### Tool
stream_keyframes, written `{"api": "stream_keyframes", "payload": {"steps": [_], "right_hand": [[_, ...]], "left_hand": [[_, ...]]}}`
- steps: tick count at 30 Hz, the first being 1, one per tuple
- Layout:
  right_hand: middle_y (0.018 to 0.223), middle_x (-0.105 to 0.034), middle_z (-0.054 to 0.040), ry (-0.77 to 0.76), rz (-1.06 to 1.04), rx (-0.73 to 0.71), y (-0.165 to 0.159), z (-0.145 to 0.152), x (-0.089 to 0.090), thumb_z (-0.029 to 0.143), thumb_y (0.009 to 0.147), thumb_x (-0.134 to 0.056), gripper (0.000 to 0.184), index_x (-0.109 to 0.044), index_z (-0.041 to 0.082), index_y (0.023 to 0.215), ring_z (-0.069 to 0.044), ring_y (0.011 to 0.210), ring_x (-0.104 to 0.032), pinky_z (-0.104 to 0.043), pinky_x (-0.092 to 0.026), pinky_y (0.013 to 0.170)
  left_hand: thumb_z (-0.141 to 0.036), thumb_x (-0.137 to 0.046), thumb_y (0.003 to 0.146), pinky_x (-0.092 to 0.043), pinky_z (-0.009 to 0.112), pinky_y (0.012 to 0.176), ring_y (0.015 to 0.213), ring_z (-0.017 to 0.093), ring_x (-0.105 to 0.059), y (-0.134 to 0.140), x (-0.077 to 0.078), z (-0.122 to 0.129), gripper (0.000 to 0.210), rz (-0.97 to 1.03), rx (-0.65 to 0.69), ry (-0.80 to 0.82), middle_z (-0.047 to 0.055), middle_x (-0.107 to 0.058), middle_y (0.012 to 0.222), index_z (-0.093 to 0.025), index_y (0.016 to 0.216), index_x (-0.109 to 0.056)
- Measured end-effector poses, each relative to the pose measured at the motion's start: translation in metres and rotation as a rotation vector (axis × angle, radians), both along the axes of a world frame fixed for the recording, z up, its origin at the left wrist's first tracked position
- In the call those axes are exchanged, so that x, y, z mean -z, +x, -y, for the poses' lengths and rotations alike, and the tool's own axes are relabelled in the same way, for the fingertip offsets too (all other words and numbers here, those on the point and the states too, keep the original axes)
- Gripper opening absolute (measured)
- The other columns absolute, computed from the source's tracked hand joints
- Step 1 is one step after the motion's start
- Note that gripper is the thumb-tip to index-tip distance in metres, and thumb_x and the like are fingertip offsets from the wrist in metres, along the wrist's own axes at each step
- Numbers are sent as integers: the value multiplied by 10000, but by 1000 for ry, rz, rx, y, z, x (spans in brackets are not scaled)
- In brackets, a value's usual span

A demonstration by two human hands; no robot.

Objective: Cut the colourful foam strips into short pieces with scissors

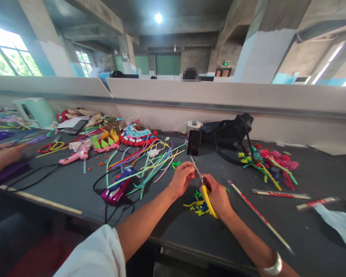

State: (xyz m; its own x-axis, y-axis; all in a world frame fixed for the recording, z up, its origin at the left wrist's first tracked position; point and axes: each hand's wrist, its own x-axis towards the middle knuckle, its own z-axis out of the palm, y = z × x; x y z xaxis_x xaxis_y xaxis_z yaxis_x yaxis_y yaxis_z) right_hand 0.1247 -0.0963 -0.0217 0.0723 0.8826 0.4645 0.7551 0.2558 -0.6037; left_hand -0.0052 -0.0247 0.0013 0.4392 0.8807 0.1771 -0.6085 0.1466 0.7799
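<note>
Right hand [216,196] of the person was curled around the yellow handle of a pair of scissors with metal blades [209,202], and a wide silver bracelet [273,265] was on that wrist. Left hand [183,179] was beside the blades, its fingers bent and the tips close together; I cannot tell if they pinched some small thing. The scissors were above the dark grey surface [173,221], with the blades pointing away from the person. Under the hands lay a small heap of short yellow, green and blue pieces [200,207].

To the right of it was a long, thin strip in red and cream colour [262,217]. On the left, a shiny magenta and blue object [117,194] lay near a loose spread of long, thin, many-coloured strips [150,169]. Further left lay a pink glue gun with a black cord [75,154], and beyond it showed the blurred hand of another person [5,157]. Farther away, a black phone [194,143] stood upright before a clear container with a whitish lid [193,124], next to a black bag [227,132]. Behind everything ran a pale partition [233,92].
</note>
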Motion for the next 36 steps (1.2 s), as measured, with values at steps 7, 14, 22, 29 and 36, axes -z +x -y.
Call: {"api": "stream_keyframes", "payload": {"steps": [7, 14, 22, 29, 36], "right_hand": [[653, -553, 39, -5, -17, -18, 0, 1, 2, 238, 785, -437, 206, -562, 211, 947, -110, 537, -504, -197, -380, 559], [651, -556, 33, -1, -25, -9, -2, 1, 4, 252, 794, -439, 190, -558, 208, 936, -112, 530, -503, -198, -389, 567], [642, -555, 48, -12, -31, 4, -5, 2, -3, 261, 781, -460, 194, -567, 214, 936, -106, 519, -507, -192, -372, 541], [782, -629, -8, 18, -201, 31, 2, -2, -2, 327, 832, -462, 232, -556, 196, 998, -134, 627, -573, -222, -433, 615], [813, -600, -7, 119, -298, 87, 7, -2, -9, 408, 836, -520, 295, -552, 200, 1043, -126, 638, -558, -233, -455, 624]], "left_hand": [[-224, -679, 644, -375, 241, 588, 504, 72, -430, 0, 1, 0, 152, -5, -6, -24, -48, -476, 530, -153, 696, -555], [-240, -690, 651, -390, 250, 612, 519, 80, -446, 0, -1, 0, 162, -6, -5, -4, -45, -481, 526, -158, 699, -559], [-222, -667, 667, -386, 249, 610, 525, 88, -460, 0, 1, 0, 129, -10, -32, 26, -41, -487, 516, -158, 693, -558], [-239, -675, 652, -357, 240, 579, 498, 72, -424, 1, 3, 2, 139, -99, 73, 17, -48, -469, 513, -156, 683, -568], [-216, -624, 628, -322, 232, 529, 476, 71, -414, 4, 14, 2, 83, -398, 173, 128, -39, -492, 508, -145, 632, -580]]}}
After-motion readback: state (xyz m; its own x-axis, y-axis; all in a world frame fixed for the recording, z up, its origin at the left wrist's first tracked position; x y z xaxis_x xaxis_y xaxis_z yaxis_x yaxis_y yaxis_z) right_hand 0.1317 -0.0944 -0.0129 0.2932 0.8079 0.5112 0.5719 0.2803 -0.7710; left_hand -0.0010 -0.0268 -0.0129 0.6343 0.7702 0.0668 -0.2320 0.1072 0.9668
